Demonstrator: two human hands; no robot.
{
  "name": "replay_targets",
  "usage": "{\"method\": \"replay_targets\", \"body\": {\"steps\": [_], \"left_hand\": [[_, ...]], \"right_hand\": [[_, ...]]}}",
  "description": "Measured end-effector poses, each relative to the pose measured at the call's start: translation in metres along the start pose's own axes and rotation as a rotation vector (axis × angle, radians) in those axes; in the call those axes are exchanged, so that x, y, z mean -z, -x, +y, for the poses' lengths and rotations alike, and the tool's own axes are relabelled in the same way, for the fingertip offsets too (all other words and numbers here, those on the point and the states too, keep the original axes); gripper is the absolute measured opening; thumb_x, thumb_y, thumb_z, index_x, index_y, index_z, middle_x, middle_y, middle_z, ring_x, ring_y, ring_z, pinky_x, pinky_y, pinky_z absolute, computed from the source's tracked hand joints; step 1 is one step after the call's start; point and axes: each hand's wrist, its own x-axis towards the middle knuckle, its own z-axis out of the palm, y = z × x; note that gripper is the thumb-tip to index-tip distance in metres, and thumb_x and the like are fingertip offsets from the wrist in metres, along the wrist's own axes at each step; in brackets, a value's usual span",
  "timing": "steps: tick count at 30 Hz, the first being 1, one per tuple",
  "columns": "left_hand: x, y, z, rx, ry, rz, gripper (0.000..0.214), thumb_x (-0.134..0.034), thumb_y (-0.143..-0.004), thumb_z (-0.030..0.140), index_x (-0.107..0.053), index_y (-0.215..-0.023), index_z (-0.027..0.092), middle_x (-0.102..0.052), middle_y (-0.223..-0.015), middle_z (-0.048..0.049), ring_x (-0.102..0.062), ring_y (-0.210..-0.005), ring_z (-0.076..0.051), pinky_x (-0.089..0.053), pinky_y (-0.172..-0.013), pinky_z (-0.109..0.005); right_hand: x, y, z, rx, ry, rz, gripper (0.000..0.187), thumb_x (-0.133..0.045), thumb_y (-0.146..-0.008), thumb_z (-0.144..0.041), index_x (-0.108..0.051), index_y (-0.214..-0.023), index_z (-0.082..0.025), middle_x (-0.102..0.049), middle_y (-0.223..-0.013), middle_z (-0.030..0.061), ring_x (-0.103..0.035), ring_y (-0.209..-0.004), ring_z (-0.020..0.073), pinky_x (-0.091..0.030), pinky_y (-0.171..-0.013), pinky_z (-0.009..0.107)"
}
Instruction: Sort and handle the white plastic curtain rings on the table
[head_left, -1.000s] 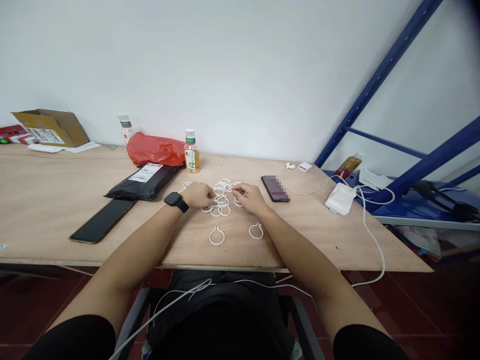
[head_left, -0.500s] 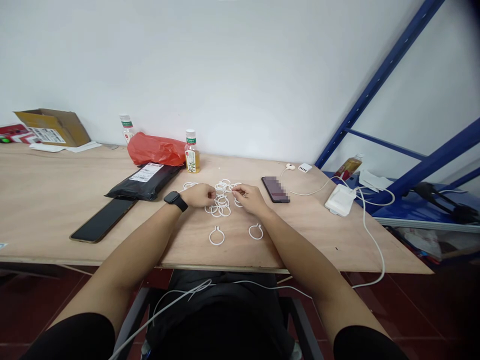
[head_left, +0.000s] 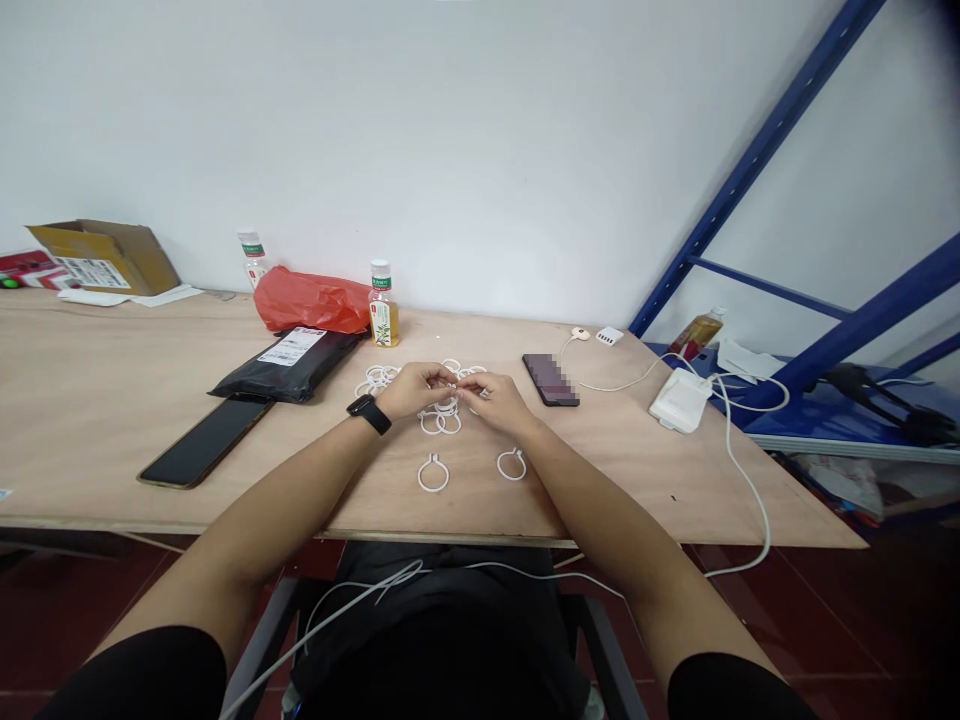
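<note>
My left hand and my right hand meet over a loose pile of white plastic rings, their fingertips close together and pinching a white plastic ring that they largely hide. More of these rings lie by my left hand. Nearer me, two separate rings rest on the plywood table, one below my left hand and one below my right. A black smartwatch sits on my left wrist.
A phone with a blurred screen lies right of the rings, and a black parcel and dark phone lie left. Behind stand a juice bottle and red plastic bag. A white charger and cable lie right, near blue shelving.
Both hands have drawn together, with the fingertips now meeting over the pile. My left wrist has shifted right, and some rings have spread towards the left of the pile.
</note>
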Motion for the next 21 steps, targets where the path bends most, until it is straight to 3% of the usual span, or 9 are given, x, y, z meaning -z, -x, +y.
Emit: {"method": "replay_targets", "body": {"steps": [10, 21], "left_hand": [[-0.004, -0.005, -0.005, 0.067, 0.072, 0.146, 0.047, -0.083, -0.059, 0.053, -0.066, -0.077, 0.014, -0.051, -0.053, 0.005, -0.039, -0.049, -0.007, -0.029, -0.046, -0.02], [-0.015, -0.003, 0.002, 0.133, 0.298, 0.079, 0.049, -0.088, -0.054, 0.047, -0.063, -0.077, 0.012, -0.062, -0.062, 0.0012, -0.054, -0.053, -0.009, -0.042, -0.05, -0.02]], "right_hand": [[-0.001, -0.001, 0.006, 0.008, 0.015, -0.031, 0.016, -0.068, -0.085, -0.028, -0.076, -0.097, -0.021, -0.076, -0.089, 0.0037, -0.067, -0.073, 0.0142, -0.05, -0.07, 0.025], [-0.001, 0.0, 0.008, 0.006, 0.045, -0.003, 0.015, -0.065, -0.086, -0.025, -0.076, -0.094, -0.022, -0.076, -0.088, 0.0035, -0.068, -0.075, 0.0154, -0.05, -0.072, 0.025]]}}
